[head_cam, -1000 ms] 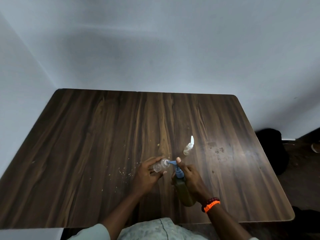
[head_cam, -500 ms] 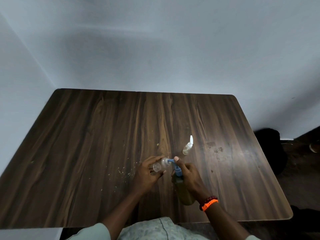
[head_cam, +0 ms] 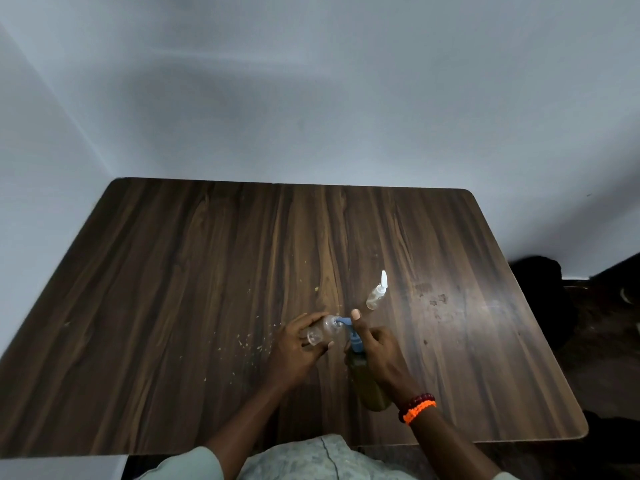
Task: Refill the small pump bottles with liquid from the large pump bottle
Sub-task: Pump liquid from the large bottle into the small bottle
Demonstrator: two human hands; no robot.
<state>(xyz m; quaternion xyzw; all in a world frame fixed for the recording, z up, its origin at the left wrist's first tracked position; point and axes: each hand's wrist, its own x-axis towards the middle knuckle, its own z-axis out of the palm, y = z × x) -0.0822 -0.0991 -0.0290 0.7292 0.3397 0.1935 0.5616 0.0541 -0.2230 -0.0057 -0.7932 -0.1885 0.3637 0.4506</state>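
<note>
My left hand [head_cam: 298, 351] holds a small clear bottle [head_cam: 322, 332] tilted on its side, its open mouth against the blue nozzle. My right hand [head_cam: 381, 355] wraps the large olive-brown pump bottle [head_cam: 367, 382], which stands on the table, and a finger rests on top of its blue pump head [head_cam: 349, 329]. A second small clear bottle [head_cam: 376, 295] with a white cap stands upright on the table just beyond my right hand, apart from both hands.
The dark wood table [head_cam: 173, 289] sits in a corner against pale walls. Pale crumbs [head_cam: 252, 342] lie scattered left of my left hand. A dark object [head_cam: 540, 289] sits on the floor past the table's right edge.
Both hands stay on their bottles in nearly the same place. The small bottle remains at the nozzle; only slight shifts of the view show.
</note>
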